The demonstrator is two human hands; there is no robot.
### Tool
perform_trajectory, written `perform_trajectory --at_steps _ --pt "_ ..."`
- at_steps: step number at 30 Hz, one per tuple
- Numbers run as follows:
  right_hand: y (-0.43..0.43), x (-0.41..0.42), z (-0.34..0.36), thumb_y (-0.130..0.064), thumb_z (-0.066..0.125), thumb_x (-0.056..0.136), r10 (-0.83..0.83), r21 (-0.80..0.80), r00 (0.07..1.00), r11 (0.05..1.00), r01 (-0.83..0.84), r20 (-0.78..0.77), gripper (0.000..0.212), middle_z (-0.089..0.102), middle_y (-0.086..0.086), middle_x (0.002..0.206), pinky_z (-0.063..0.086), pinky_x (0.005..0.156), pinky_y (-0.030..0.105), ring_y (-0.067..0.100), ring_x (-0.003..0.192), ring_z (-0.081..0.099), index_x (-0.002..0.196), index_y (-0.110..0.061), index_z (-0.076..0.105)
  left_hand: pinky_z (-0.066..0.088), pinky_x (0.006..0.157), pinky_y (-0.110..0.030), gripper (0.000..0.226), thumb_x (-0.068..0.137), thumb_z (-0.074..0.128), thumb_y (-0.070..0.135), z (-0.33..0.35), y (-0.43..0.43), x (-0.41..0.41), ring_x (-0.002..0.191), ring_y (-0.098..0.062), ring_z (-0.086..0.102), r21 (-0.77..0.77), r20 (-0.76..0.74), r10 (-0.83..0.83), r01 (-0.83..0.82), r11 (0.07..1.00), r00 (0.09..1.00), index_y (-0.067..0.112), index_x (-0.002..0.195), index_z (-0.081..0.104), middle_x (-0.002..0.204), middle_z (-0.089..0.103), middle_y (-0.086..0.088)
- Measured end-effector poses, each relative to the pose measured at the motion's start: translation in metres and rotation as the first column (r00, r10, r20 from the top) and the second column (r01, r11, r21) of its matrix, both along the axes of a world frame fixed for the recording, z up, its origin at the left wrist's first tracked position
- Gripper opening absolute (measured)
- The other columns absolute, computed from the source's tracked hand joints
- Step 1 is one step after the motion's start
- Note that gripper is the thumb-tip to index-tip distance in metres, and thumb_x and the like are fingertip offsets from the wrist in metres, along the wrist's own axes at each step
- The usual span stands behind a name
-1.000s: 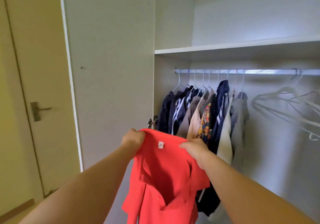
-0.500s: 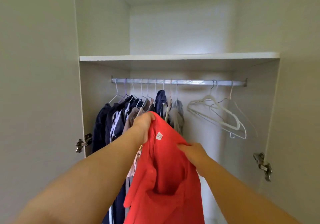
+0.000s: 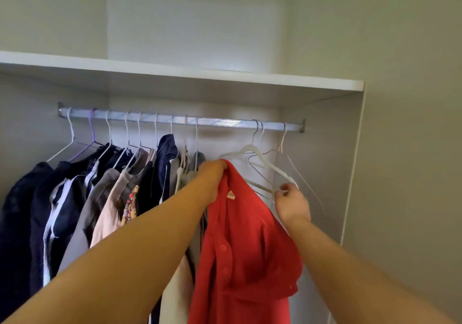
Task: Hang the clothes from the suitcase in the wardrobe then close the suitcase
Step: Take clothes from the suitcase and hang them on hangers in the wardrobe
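Observation:
A red buttoned shirt [image 3: 245, 243] hangs from my left hand [image 3: 212, 173], which grips its collar high up inside the open wardrobe. My right hand [image 3: 291, 202] has let go of the shirt and pinches the lower bar of a white empty hanger [image 3: 260, 160] that hangs on the metal rail [image 3: 225, 122]. A small white label shows inside the shirt's collar. The suitcase is out of view.
Several dark, grey, beige and patterned garments [image 3: 105, 193] hang on hangers along the rail's left half. Two or three bare wire hangers [image 3: 295, 163] hang at the right end. A white shelf [image 3: 175, 73] runs above the rail, the wardrobe side wall [image 3: 350, 173] stands at right.
My view has moved closer to the rail. The left hand has lifted the shirt higher. The right hand released the shirt and took hold of the white hanger.

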State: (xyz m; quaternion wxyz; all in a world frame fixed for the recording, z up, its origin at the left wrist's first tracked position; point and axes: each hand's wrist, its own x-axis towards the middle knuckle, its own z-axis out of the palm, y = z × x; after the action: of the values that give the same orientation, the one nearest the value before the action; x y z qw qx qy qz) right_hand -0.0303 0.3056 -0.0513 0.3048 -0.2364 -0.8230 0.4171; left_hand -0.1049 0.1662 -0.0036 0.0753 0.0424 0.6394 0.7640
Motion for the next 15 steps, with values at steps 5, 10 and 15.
perform_trajectory --at_steps 5,10,15 --pt "0.038 -0.045 0.009 -0.020 0.044 0.092 -0.170 0.362 0.980 0.924 0.123 0.100 0.045 0.036 0.007 0.145 0.031 0.104 0.038 0.031 0.130 0.033 0.137 -0.021 0.043 0.044 0.088 -0.034 0.034 0.094 0.049 0.012 -0.002 0.036 -0.042 0.097 -0.025 0.055 -0.026 -0.010 -0.127 0.126 0.992 0.992 0.001 0.126 0.054 0.119 0.060 -0.017" --pt "0.064 -0.082 0.010 -0.022 0.045 0.091 -0.243 0.343 0.925 0.930 0.136 0.292 0.054 0.030 0.007 0.150 0.022 0.110 0.040 0.033 0.135 0.026 0.143 -0.028 0.029 0.043 0.098 -0.038 0.037 0.095 0.047 0.013 -0.005 0.048 -0.083 0.103 -0.028 0.055 -0.117 0.042 -0.112 0.116 0.986 0.993 -0.002 0.129 0.051 0.127 0.057 -0.020" --pt "0.066 -0.102 0.011 -0.013 0.040 0.091 -0.199 0.368 0.920 0.928 0.066 0.338 0.037 0.054 0.011 0.129 0.028 0.102 0.036 0.031 0.128 0.034 0.125 -0.023 0.052 0.042 0.061 -0.029 0.014 0.092 0.049 0.004 -0.005 0.056 -0.105 0.062 -0.019 0.046 -0.230 0.017 -0.083 0.085 0.969 0.996 0.003 0.078 0.049 0.073 0.049 -0.009"
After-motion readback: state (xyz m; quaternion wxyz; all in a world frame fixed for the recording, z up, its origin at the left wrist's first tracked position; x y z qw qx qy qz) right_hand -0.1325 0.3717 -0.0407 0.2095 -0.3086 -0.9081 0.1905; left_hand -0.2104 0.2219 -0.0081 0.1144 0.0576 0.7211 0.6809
